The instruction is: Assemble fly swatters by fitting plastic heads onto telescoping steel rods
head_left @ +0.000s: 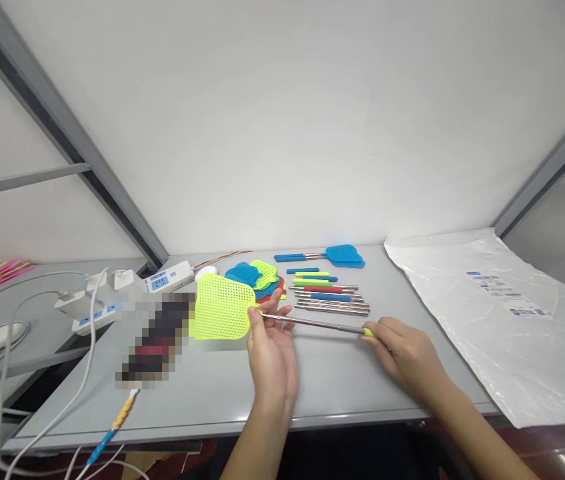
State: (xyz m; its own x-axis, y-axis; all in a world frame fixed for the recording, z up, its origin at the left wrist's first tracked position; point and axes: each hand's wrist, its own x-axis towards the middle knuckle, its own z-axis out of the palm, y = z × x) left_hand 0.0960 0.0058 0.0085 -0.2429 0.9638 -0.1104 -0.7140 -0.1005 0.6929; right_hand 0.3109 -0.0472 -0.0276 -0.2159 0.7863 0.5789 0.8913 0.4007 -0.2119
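Observation:
A yellow-green fly swatter with a metal telescopic rod is held level above the grey table. My left hand pinches it with the thumb where the mesh head joins the rod, its other fingers spread behind. My right hand wraps round the yellow-green grip at the other end, hiding most of that grip. Behind my left hand lies a pile of loose swatter heads, with a blue head and a yellow-green head on top. Several metal rods and coloured grips lie in a row beyond the held rod.
Blue swatters with heads on lie at the back. A white plastic bag covers the table's right side. On the left are power strips, white cables and a pixelated object. A wall stands behind.

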